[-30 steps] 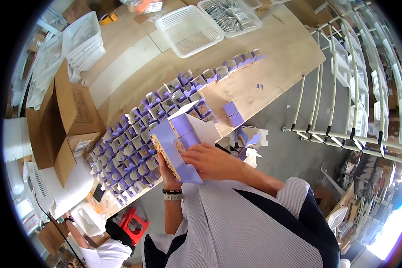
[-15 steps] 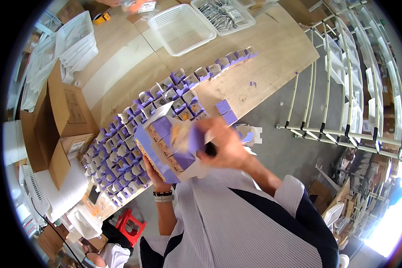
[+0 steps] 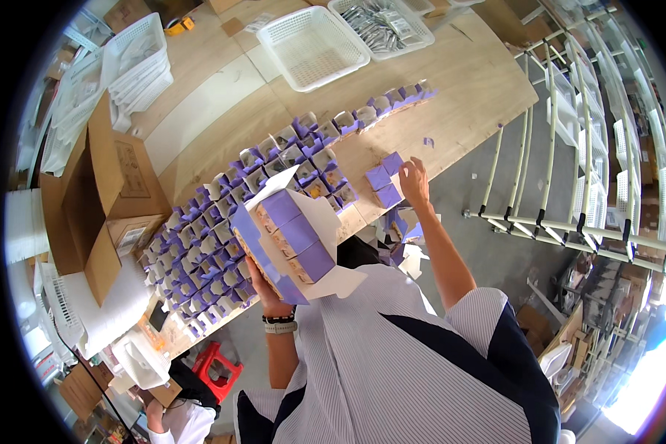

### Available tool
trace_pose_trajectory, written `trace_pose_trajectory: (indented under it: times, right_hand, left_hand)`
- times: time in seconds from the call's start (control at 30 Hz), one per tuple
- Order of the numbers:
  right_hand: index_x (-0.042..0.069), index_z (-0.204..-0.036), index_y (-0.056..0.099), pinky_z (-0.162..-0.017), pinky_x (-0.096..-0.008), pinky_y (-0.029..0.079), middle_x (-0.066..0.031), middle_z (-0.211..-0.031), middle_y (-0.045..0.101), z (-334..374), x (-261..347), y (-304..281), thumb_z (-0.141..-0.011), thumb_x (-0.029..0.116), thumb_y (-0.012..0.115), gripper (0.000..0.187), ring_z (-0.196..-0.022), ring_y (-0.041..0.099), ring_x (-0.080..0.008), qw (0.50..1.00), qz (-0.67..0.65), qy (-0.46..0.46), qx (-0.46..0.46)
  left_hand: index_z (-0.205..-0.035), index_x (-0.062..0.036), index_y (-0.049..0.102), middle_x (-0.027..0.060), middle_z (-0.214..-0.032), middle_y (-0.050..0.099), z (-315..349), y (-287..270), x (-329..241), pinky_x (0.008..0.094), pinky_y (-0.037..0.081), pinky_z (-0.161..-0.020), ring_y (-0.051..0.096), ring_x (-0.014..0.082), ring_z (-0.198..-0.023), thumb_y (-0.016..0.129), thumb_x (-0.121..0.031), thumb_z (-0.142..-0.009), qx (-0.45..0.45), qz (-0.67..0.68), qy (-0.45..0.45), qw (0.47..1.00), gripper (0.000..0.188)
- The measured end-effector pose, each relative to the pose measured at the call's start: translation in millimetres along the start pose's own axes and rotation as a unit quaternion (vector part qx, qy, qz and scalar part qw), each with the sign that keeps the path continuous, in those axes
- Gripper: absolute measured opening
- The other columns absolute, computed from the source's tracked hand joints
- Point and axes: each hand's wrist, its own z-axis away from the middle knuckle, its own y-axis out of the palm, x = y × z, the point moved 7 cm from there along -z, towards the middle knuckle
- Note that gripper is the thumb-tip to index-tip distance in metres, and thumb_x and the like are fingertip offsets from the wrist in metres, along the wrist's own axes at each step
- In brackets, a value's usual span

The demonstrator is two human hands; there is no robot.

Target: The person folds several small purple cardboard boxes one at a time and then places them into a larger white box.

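Note:
My left hand (image 3: 268, 290) grips the side of an open purple display carton (image 3: 253, 244) with white flaps, tilted in front of my chest. Inside it sits a row of small purple boxes (image 3: 297, 234) with orange printed sides. My right hand (image 3: 416, 185) is at the table's near edge, fingers apart, its fingertips beside a closed small purple box (image 3: 392, 162). That box stands together with two more closed purple boxes (image 3: 378, 178). Left of them, many open-topped purple boxes (image 3: 214, 255) with raised grey flaps cover the table in rows.
A large brown carton (image 3: 133, 174) stands open at the left, near stacked white baskets (image 3: 137, 66). At the back are an empty white basket (image 3: 314, 52) and one with silvery packets (image 3: 381, 26). A pipe rack (image 3: 570, 229) stands to the right, a red stool (image 3: 218, 370) lower left.
My right hand has moved from the carton to the table, and a third closed purple box now stands beside the two there. My left hand still holds the carton.

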Motion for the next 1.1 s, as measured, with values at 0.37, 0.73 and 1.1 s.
trace_pose_trajectory:
  times: [0.37,0.73,1.1]
  right_hand:
    - [0.001,-0.108,0.065,-0.086,-0.0382,0.054,-0.0086,-0.116,0.064,83.0,329.2,-124.7,-0.083,0.017,0.075,0.032,-0.103,0.063,-0.0282,0.922,0.024,-0.373,0.098]
    - [-0.006,-0.127,0.045,-0.090,-0.0415,0.053,-0.0186,-0.115,0.056,87.0,301.9,-60.0,-0.077,0.033,0.083,0.075,-0.113,0.056,-0.0349,0.960,-0.059,-0.147,0.229]
    - [0.002,-0.127,0.041,-0.070,-0.0275,0.054,-0.0119,-0.105,0.059,20.8,171.1,-119.1,-0.084,0.006,0.082,0.059,-0.087,0.059,-0.0145,0.852,-0.500,0.152,0.032]
  left_hand:
    - [-0.146,-0.0125,0.048,0.0066,-0.138,0.060,0.4,7.2,2.3,0.0408,0.052,-0.100,0.061,0.0241,-0.120,0.040,-0.056,-0.106,0.016,-0.047,-0.013,0.999,0.060]
    - [-0.146,-0.0106,0.046,0.0080,-0.135,0.062,-1.9,-0.5,7.9,0.0397,0.054,-0.099,0.064,0.0245,-0.117,0.038,-0.054,-0.107,0.009,-0.075,0.001,0.997,0.059]
    - [-0.151,-0.0151,0.042,0.0037,-0.142,0.056,-13.7,18.7,-4.4,0.0415,0.047,-0.106,0.056,0.0241,-0.127,0.039,-0.061,-0.104,-0.040,-0.019,0.053,0.998,0.065]
